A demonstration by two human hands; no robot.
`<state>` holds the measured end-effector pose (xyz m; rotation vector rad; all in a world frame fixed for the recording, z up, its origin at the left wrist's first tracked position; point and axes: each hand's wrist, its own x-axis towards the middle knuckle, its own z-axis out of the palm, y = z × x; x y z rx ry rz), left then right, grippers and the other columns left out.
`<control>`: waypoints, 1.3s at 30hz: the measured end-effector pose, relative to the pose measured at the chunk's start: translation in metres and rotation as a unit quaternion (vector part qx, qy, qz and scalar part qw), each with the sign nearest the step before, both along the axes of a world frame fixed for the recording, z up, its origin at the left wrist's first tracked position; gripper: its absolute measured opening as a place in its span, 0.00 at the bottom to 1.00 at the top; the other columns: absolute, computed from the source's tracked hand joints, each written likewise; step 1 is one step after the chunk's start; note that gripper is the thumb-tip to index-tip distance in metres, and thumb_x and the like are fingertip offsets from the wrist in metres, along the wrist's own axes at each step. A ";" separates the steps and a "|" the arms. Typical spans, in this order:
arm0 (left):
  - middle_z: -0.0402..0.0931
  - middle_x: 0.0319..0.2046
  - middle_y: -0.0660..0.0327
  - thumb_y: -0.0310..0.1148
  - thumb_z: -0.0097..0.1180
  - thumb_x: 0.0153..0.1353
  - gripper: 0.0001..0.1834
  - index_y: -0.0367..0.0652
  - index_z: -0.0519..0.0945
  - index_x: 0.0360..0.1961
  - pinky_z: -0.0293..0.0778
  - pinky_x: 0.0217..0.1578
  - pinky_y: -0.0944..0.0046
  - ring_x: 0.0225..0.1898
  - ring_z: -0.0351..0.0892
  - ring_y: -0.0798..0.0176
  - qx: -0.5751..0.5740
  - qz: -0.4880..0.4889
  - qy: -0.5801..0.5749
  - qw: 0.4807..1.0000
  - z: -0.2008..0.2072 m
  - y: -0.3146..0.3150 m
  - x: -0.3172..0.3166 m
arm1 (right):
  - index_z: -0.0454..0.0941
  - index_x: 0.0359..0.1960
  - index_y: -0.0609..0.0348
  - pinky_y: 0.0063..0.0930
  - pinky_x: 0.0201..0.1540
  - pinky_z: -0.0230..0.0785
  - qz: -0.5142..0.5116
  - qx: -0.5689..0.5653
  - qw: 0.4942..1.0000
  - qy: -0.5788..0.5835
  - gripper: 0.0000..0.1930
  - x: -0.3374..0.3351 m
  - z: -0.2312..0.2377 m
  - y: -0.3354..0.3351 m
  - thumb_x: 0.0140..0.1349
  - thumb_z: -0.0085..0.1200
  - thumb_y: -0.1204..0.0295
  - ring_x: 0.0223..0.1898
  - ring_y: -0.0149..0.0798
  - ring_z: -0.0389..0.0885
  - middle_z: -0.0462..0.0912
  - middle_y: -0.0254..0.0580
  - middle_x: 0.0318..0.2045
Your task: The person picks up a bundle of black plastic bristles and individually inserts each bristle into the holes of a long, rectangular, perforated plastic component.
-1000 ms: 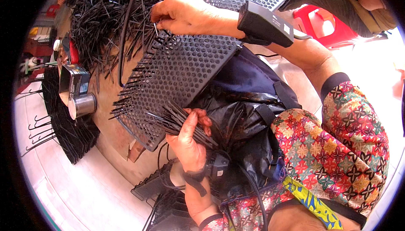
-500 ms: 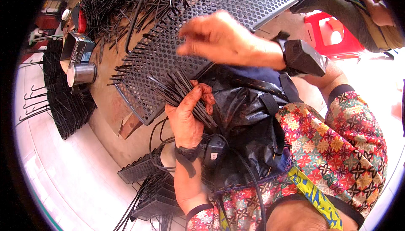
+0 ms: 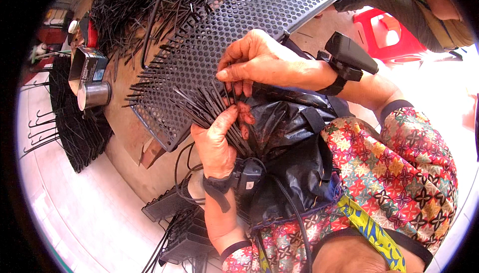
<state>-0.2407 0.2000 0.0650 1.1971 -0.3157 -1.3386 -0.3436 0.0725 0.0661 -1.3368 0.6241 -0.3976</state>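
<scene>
- Far left: short silver metal cylinder (image 3: 94, 96) lying on its side, by an open dark cardboard box (image 3: 93, 69).
- Next right, upper part of the view: loose heap of thin black strips (image 3: 124, 16), beyond the panel.
- Then a row of short black strips (image 3: 145, 84) projecting along the left edge of a black panel with round holes (image 3: 227, 26), sloping across the person's front.
- Centre: fanned bundle of slim black rods (image 3: 199, 106), over the panel's near part. Left hand (image 3: 217, 138) closed round its lower end, thumb across the top; grip unchanged from the earlier views.
- Right of that: right hand (image 3: 251, 62), fingers curled, thumb near the forefinger, just over the bundle's right side. A rod shows below its fingertips; cannot tell whether it is pinched.
- Change: a second ago the right hand was at the panel's strip-lined edge, then in the air above the panel; now at the bundle. Reads as a return to the held supply, between one strip and another.
</scene>
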 end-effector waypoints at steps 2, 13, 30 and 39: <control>0.74 0.22 0.55 0.22 0.51 0.47 0.09 0.32 0.72 0.32 0.65 0.12 0.73 0.18 0.74 0.64 0.003 -0.001 -0.010 1.000 0.000 0.000 -0.001 | 0.74 0.25 0.69 0.17 0.16 0.64 0.003 0.011 1.000 -0.014 0.08 -0.001 0.000 0.003 0.49 0.53 0.74 0.14 0.26 0.71 0.74 0.38 0.14; 0.74 0.23 0.52 0.25 0.52 0.48 0.08 0.35 0.70 0.31 0.65 0.12 0.71 0.19 0.73 0.61 -0.009 0.019 0.001 1.000 -0.001 -0.001 -0.003 | 0.74 0.25 0.67 0.17 0.20 0.67 -0.045 0.021 0.997 -0.063 0.05 -0.018 0.014 -0.012 0.49 0.54 0.76 0.17 0.27 0.73 0.75 0.38 0.17; 0.72 0.25 0.51 0.26 0.52 0.49 0.10 0.36 0.68 0.33 0.65 0.14 0.70 0.21 0.72 0.59 0.019 0.023 0.014 0.999 -0.005 0.002 -0.002 | 0.76 0.26 0.63 0.14 0.20 0.67 -0.272 -0.293 0.899 -0.177 0.05 0.003 -0.014 -0.122 0.49 0.55 0.74 0.17 0.22 0.73 0.76 0.34 0.17; 0.72 0.25 0.51 0.26 0.52 0.50 0.09 0.37 0.69 0.33 0.65 0.14 0.71 0.22 0.72 0.59 0.026 0.031 0.034 0.999 -0.004 0.005 -0.002 | 0.76 0.26 0.61 0.25 0.22 0.66 -0.203 -0.459 0.865 -0.012 0.09 0.008 -0.005 -0.116 0.46 0.55 0.69 0.17 0.34 0.75 0.74 0.43 0.14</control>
